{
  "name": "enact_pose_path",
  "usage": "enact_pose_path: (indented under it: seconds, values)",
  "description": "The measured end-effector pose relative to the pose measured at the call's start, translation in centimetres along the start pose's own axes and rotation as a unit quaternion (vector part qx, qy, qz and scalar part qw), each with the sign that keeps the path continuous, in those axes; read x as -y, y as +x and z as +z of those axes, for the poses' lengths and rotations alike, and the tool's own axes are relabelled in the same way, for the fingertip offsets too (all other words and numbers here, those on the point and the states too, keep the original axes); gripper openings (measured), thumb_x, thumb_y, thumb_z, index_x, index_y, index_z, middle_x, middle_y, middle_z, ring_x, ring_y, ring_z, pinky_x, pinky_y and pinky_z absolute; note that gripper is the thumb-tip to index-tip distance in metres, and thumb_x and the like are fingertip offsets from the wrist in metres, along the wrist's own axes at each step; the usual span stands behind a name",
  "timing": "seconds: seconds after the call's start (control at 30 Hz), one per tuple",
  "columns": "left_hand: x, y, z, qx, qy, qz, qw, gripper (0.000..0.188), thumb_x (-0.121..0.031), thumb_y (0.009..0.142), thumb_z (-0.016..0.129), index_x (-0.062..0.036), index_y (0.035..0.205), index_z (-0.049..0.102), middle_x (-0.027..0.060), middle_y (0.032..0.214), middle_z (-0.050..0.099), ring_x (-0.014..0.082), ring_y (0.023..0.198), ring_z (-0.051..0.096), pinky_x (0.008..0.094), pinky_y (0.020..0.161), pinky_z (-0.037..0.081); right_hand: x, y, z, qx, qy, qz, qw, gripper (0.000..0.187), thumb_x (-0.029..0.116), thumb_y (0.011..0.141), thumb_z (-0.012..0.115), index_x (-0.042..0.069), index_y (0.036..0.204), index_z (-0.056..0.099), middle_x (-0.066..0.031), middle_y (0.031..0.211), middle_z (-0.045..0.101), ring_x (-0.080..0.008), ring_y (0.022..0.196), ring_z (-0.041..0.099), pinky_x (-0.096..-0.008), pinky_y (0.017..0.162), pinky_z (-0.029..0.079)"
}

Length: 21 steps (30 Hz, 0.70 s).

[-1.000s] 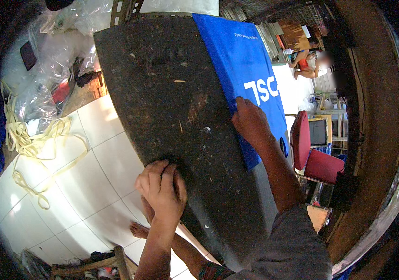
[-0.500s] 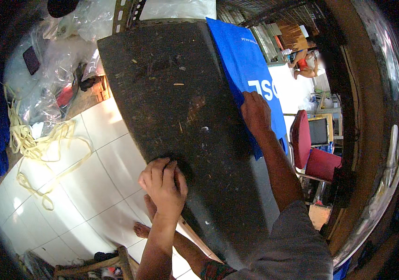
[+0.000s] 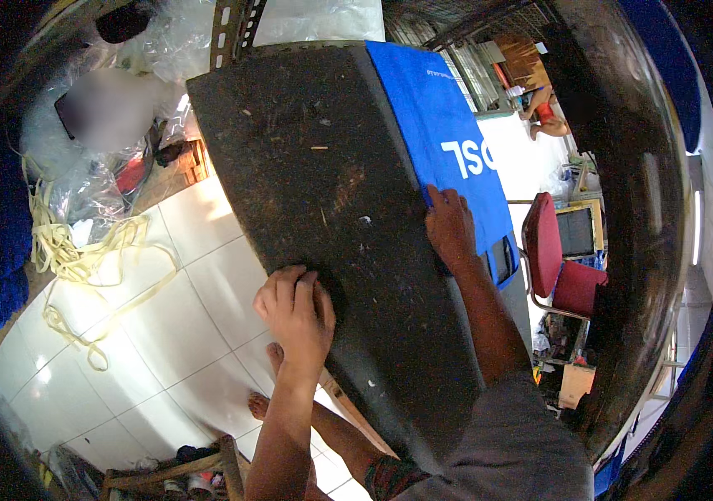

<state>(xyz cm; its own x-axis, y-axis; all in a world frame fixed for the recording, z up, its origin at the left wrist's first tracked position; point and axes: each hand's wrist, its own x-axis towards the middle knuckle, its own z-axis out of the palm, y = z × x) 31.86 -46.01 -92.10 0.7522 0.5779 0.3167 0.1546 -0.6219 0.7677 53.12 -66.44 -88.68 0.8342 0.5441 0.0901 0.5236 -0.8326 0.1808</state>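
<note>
- Across the middle of the view sits a big dark table (image 3: 290,184), pretty scuffed up, with pale marks all over and its sides bending thanks to the fisheye.
- Next biggest is the white tiled floor (image 3: 198,309) off to the left, with bright patches of light and the person's bare foot (image 3: 259,406) on it.
- Upper left has a messy pile of clear plastic (image 3: 81,188), all crinkly and shiny.
- Then the blue bag (image 3: 419,100), lying flat along the right side of the table top, white lettering on it and a dark opening framed by blue near its lower end.
- Past the bag on the right there's a red chair (image 3: 543,242), seat and backrest both showing.
- Tangle of pale yellow strapping (image 3: 81,259) beside the plastic, one loop trailing over the tiles.
- Hands are well apart. The left hand (image 3: 296,313) is at the table's left edge, fingers curled; can't tell if it's gripping anything.
- The right hand (image 3: 452,230) has bent fingers at the bag's left edge; can't tell whether they're pinching it or just resting.
- Smallest stuff: little light scraps (image 3: 319,148) scattered on the table.
</note>
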Motion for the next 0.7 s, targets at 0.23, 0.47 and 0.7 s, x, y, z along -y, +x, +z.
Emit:
enact_pose_path:
  seconds: [0.23,0.47,0.7]
  values:
    - [-0.5,0.0,0.1,0.006,0.010,0.015,1.000,0.028,-0.003,0.071,0.067,-0.0045,0.098,0.060,0.0098,0.110,0.056,0.0291,0.108,0.050,0.0430,0.091,0.035,-3.1,-2.0,1.1,0.008,0.019,0.006,1.000,0.042,0.002,0.079,0.054,-0.001,0.121,0.055,-0.0174,0.102,0.055,-0.0349,0.096,0.053,-0.0450,0.086,0.045]
    - [-4.5,-3.5,-5.3,-0.007,-0.031,-0.041,0.999,0.026,0.000,0.075,0.060,-0.0031,0.100,0.059,0.0161,0.113,0.055,0.0359,0.110,0.049,0.0463,0.091,0.040,4.0,-2.0,-2.3,-0.151,0.083,0.043,0.984,0.033,0.000,0.082,0.051,0.000,0.114,0.059,-0.0188,0.100,0.055,-0.0336,0.094,0.055,-0.0420,0.084,0.045]
    - [-18.3,-13.2,-18.1,-0.140,-0.104,-0.215,0.961,0.022,-0.003,0.081,0.055,-0.0019,0.103,0.058,0.0162,0.105,0.056,0.0319,0.100,0.054,0.0420,0.090,0.042,28.4,-10.2,-11.9,-0.113,0.644,0.067,0.754,0.024,0.006,0.092,0.048,0.001,0.113,0.059,-0.0083,0.095,0.058,-0.0154,0.081,0.055,-0.0282,0.069,0.047]
